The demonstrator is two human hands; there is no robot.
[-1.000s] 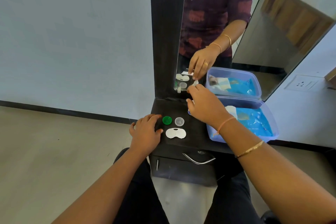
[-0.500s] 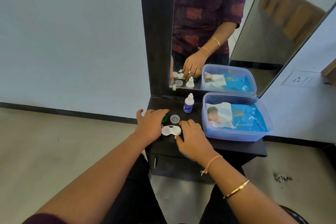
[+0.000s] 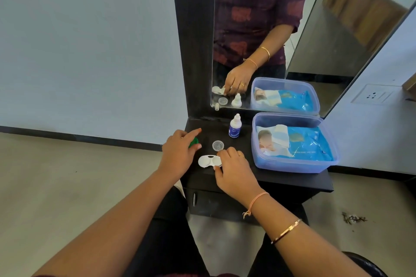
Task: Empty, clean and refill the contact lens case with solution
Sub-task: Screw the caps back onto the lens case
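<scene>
A white double-well contact lens case (image 3: 208,161) lies uncapped on the dark dresser top (image 3: 265,179). My right hand (image 3: 234,170) grips its right end with curled fingers. A green cap (image 3: 194,141) sits behind the case, with the thumb and fingers of my left hand (image 3: 179,153) closed around it. A clear cap (image 3: 218,145) rests apart, behind the case. The small white solution bottle (image 3: 235,126) with a blue label stands upright near the mirror.
A blue-tinted plastic tub (image 3: 292,166) holding a wipes packet (image 3: 299,141) fills the right half of the top. The mirror (image 3: 270,29) rises just behind. A drawer handle (image 3: 194,199) shows below the front edge. A wall socket (image 3: 376,95) is at right.
My right hand let go of the bottle near the mirror, came forward and took the case's right end. My left hand closed on the green cap.
</scene>
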